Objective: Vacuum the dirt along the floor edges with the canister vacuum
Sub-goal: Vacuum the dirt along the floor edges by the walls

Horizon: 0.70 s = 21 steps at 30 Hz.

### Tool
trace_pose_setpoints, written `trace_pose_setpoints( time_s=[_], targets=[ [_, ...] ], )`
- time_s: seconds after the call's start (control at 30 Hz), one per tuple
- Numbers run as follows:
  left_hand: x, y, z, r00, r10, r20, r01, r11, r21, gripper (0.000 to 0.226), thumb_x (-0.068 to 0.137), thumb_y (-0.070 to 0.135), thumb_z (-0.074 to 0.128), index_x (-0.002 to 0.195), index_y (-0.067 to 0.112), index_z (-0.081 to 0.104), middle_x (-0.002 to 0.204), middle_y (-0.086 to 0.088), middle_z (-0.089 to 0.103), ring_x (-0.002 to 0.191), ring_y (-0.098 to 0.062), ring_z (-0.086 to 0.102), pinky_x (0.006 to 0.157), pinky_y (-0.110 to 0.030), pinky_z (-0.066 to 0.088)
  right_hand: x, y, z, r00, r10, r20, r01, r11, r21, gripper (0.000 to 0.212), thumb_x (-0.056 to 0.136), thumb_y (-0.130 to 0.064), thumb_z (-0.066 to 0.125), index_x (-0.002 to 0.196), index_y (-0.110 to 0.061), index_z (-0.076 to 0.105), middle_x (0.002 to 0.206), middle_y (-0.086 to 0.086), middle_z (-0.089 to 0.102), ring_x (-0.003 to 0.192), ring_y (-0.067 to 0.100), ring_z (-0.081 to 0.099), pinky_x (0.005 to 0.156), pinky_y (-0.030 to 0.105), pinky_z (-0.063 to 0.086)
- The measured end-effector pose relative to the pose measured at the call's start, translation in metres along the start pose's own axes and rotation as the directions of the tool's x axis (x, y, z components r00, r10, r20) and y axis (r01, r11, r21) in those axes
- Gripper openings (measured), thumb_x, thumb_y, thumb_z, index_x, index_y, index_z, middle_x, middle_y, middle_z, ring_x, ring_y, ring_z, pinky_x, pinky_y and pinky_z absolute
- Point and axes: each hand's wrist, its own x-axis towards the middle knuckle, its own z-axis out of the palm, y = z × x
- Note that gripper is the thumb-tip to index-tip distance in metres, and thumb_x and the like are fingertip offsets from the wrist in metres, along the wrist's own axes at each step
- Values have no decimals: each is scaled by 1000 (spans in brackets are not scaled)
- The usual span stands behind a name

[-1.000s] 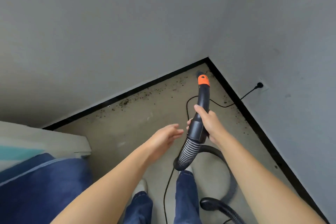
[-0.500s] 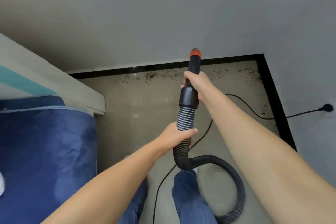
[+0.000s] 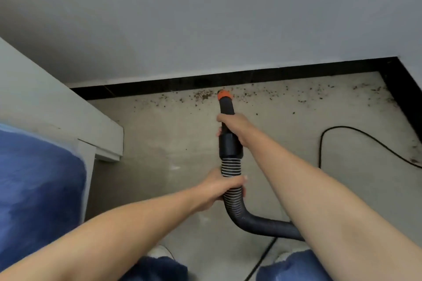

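Note:
Both hands hold the black vacuum hose. My right hand (image 3: 233, 124) grips the rigid black nozzle tube (image 3: 226, 107), whose orange tip (image 3: 224, 94) points down at the floor beside the black skirting (image 3: 205, 81). My left hand (image 3: 220, 187) is closed around the ribbed hose (image 3: 230, 167) lower down; the hose (image 3: 262, 224) bends right behind my right forearm. Dark dirt crumbs (image 3: 203, 95) lie scattered along the wall edge, some just left of the tip and more toward the right corner (image 3: 365, 89). The canister is out of view.
A white bed frame (image 3: 68, 121) with a blue blanket (image 3: 34, 189) fills the left side. A black power cord (image 3: 342, 130) loops on the floor at right. My jeans and white shoes (image 3: 159, 251) are at the bottom. Grey walls meet at the right corner.
The nozzle has gone down and forward, its tip now close to the dirt by the skirting. The view has swung left and down. The left hand, free a second ago, stays on the hose.

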Motion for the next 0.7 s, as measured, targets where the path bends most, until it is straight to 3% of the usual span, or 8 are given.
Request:
trace_pose_setpoints(
  time_s=[0.17,0.37,0.53,0.7],
  targets=[
    [77,-36,-10,998,42,52,-40,998,-44,10,91,14,59,84,11,53,68,-10,64,62,-20,61,67,-31,52,69,26,-19,999,-23,-23,23,1000,8,36,95,-32,59,117,-6,45,68,11,62,52,21,61,51,27,54],
    [74,-56,-13,998,8,70,3,987,-163,14,92,15,60,84,11,49,62,-10,62,57,-22,59,64,-31,49,76,47,-18,997,74,-14,-72,992,101,39,92,-20,64,122,-1,49,71,11,64,56,22,63,69,40,59],
    [65,-94,-24,1000,-17,-16,13,977,-211,14,90,12,63,83,9,51,61,-12,62,53,-22,59,60,-28,51,86,81,11,998,64,25,-68,981,181,23,91,-16,62,106,-2,51,60,9,58,46,20,56,55,33,55],
    [71,-121,-42,988,-55,-144,23,975,-219,15,90,14,62,80,10,52,61,-11,63,55,-21,60,63,-29,52,106,108,47,999,34,6,-34,980,196,29,93,-32,62,100,-7,50,59,8,56,45,21,54,54,33,52]
  ],
)
